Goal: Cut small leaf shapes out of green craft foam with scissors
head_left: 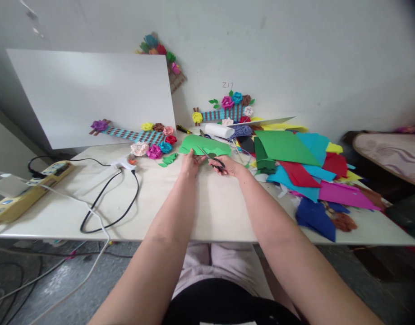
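My left hand (191, 162) pinches the near edge of a green paper sheet (204, 144), whose lower edge is cut unevenly. My right hand (228, 166) is closed round the black handles of a pair of scissors (217, 164). Their blades reach up and left to the sheet's edge, close by the left fingers. Several small green leaf cut-outs (169, 159) lie on the table left of my left hand. Beyond them is a blue and brown woven strip (136, 135) with paper flowers, leaning on a white board (92, 95).
A white glue gun (121, 164) with a looping black cord lies at left, near a yellow power strip (31, 192). Coloured paper sheets (288, 146) are piled at right. A second flowered woven strip (223, 113) rests against the wall, behind a white roll (219, 131).
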### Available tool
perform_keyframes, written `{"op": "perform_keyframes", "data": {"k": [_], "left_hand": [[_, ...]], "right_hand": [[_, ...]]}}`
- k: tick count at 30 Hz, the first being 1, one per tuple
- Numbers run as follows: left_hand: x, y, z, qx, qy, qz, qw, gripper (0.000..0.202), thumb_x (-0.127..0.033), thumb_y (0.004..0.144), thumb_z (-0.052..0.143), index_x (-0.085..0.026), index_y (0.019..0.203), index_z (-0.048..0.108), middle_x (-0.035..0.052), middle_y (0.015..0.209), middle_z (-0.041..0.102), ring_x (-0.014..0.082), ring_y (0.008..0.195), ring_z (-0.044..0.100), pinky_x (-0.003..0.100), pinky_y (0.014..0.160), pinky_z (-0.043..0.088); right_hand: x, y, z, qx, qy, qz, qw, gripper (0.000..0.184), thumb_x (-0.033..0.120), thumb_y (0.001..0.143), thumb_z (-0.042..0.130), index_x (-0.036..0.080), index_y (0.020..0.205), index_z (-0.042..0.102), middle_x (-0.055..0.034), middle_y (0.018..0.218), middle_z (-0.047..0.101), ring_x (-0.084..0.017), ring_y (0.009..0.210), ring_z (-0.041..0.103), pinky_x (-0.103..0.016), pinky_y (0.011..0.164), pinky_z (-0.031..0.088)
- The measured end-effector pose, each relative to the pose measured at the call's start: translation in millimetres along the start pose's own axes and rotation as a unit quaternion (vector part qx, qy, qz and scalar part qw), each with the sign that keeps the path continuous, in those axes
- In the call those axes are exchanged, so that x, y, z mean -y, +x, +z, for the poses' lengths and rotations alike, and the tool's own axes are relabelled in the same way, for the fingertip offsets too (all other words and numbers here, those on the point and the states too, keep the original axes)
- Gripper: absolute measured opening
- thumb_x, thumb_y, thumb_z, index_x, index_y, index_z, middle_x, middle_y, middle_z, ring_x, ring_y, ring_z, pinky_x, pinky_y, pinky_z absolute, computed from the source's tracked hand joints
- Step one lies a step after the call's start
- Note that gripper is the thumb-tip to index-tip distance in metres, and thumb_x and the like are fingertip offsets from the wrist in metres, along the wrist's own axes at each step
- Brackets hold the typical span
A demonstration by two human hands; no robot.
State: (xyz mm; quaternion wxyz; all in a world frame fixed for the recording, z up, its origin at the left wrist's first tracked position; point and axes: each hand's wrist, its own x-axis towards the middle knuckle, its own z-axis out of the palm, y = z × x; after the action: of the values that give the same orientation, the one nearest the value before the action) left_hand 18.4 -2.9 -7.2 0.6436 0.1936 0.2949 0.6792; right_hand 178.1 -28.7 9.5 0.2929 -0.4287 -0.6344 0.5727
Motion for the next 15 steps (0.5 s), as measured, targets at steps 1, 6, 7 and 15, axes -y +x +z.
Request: {"op": "perform_keyframes", "data": {"k": [1,6,7,15], "left_hand": [[-0.1,-0.1,0.0,-0.001,0.000,0.000,1.000,0.019,-0.020,0.090,0.046,-0.015,0.108,0.053,0.0028,0.065,0.066,0.0158,0.051,0.064,0.033,0.067,0.055],[-0.5,0.3,0.1,0.001,-0.001,-0.001,1.000,0.021,-0.019,0.091,0.044,-0.015,0.109,0.051,0.0021,0.063,0.066,0.0152,0.048,0.063,0.032,0.066,0.055],[-0.6,0.5,0.1,0.002,-0.001,0.000,1.000,0.020,-0.019,0.091,0.044,-0.015,0.109,0.051,0.0019,0.062,0.065,0.0152,0.048,0.063,0.031,0.065,0.055],[-0.5,-0.7,1.0,0.007,-0.005,0.000,1.000,0.021,-0.018,0.090,0.044,-0.014,0.109,0.051,0.0039,0.063,0.066,0.0163,0.050,0.064,0.030,0.064,0.055]], "right_hand": [[0.6,-0.3,0.7,-0.002,-0.001,0.001,1.000,0.028,0.040,0.084,0.061,0.013,0.082,0.054,0.0046,0.048,0.052,-0.004,0.031,0.042,-0.014,0.026,0.024],[-0.6,0.2,1.0,-0.001,0.002,-0.005,1.000,0.024,0.036,0.086,0.057,0.012,0.083,0.055,0.0047,0.048,0.052,-0.004,0.031,0.041,-0.014,0.026,0.023],[-1.3,0.5,0.8,-0.001,0.003,-0.007,1.000,0.024,0.037,0.086,0.057,0.012,0.083,0.055,0.0046,0.048,0.052,-0.004,0.031,0.041,-0.014,0.026,0.023],[-3.0,2.5,0.0,-0.003,0.006,-0.006,1.000,0.027,0.040,0.086,0.058,0.012,0.085,0.056,0.0034,0.050,0.054,-0.004,0.033,0.043,-0.014,0.026,0.024]]}}
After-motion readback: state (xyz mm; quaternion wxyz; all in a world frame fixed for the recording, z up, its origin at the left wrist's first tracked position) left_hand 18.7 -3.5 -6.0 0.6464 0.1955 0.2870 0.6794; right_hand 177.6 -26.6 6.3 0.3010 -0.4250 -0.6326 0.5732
